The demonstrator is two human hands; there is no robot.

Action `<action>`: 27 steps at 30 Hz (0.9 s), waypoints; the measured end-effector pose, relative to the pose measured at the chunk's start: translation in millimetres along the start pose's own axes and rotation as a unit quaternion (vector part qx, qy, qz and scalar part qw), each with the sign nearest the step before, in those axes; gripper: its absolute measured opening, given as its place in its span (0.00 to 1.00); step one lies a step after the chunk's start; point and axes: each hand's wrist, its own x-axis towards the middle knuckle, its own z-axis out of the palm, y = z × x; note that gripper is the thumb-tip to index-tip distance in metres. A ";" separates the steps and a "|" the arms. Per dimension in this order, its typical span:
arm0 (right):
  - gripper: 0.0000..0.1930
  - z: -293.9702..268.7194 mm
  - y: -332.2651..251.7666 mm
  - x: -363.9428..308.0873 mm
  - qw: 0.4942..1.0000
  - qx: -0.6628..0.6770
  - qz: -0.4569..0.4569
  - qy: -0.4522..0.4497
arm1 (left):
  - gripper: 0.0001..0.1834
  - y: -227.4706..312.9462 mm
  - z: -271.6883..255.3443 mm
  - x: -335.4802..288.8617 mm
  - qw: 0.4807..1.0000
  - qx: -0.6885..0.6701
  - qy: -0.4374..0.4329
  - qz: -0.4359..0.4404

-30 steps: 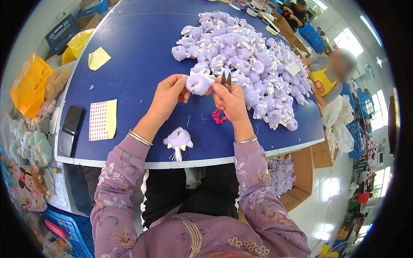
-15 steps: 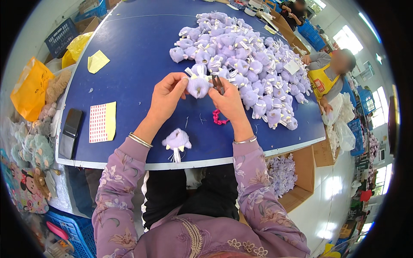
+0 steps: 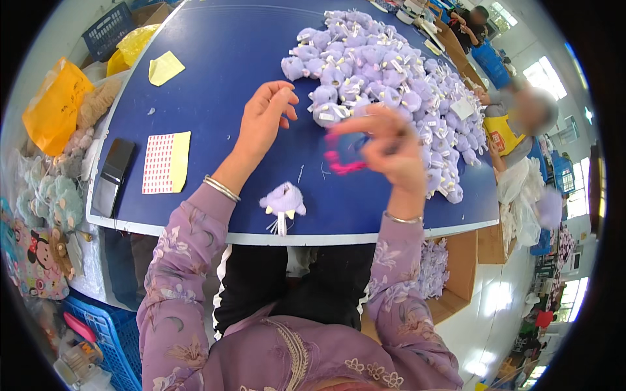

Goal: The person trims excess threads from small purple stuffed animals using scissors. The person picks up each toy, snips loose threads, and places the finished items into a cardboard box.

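My left hand (image 3: 266, 117) hovers over the blue table with loosely curled fingers apart and nothing in them. My right hand (image 3: 391, 146) is smeared by motion beside the lilac pile. Its fingers hold dark thread snips (image 3: 393, 144), mostly hidden and blurred. A pink beaded-looking loop (image 3: 336, 159) hangs by that hand. One small lilac plush piece (image 3: 284, 199) with a white tag and pale yellow bits lies near the table's front edge. Many similar plush pieces (image 3: 372, 72) are heaped at the far right. A blurred lilac shape (image 3: 551, 208) appears in mid-air at right.
On the left of the table (image 3: 222, 85) lie a black phone (image 3: 115, 171), a sheet of red-marked stickers (image 3: 160, 163) and a yellow paper (image 3: 165, 68). A cardboard box (image 3: 463, 267) of lilac pieces stands below the right edge. A person in a yellow apron (image 3: 503, 133) sits at right.
The plush piece that both hands held is out of them. My right hand has swung to the right with the snips, and a blurred lilac shape has appeared far right.
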 end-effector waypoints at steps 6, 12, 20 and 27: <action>0.26 66.7 54.7 17.5 0.895 -0.379 0.093 -0.218 | 0.14 -1.0 0.9 5.5 1.000 -0.012 0.009 -0.002; 0.22 40.1 63.5 25.8 0.947 -0.265 0.182 0.016 | 0.16 -4.2 -2.1 3.9 0.998 -0.028 -0.031 -0.039; 0.26 18.3 70.9 24.5 0.924 -0.241 0.101 0.279 | 0.17 0.2 10.8 -7.3 0.982 -0.053 -0.157 -0.094; 0.33 21.9 73.4 24.2 0.892 -0.323 0.106 0.298 | 0.14 -6.6 20.7 -15.5 0.984 0.038 -0.171 -0.019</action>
